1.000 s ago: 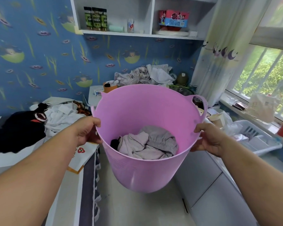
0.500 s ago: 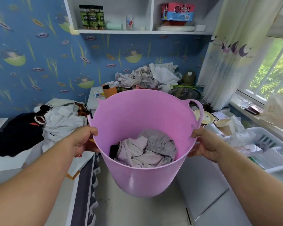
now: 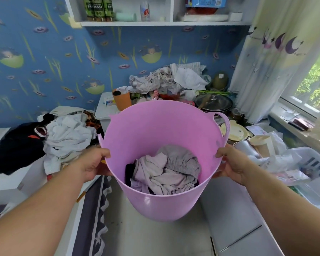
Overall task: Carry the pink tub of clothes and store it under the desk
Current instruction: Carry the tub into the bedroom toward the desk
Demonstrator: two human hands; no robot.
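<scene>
I hold the pink tub (image 3: pixel 161 126) in the air in front of me, over a narrow strip of floor. My left hand (image 3: pixel 93 164) grips its rim on the left side and my right hand (image 3: pixel 233 164) grips the rim on the right. Crumpled grey and lilac clothes (image 3: pixel 166 172) lie in the bottom of the tub, with a dark piece at their left edge. The cluttered white desk (image 3: pixel 103 108) stands straight ahead against the blue wall; the space beneath it is hidden behind the tub.
A bed with heaped white and black clothes (image 3: pixel 63 137) runs along the left. On the right a low white cabinet (image 3: pixel 235 209) carries a white basket (image 3: pixel 314 163) and plates. A pot with a lid (image 3: pixel 213 103) and an orange cup (image 3: pixel 122 99) sit on the desk. Shelves hang above.
The tub has sunk lower in view and the desk and wall have come closer. The window has slid off toward the right. Both hands keep the same grip on the rim.
</scene>
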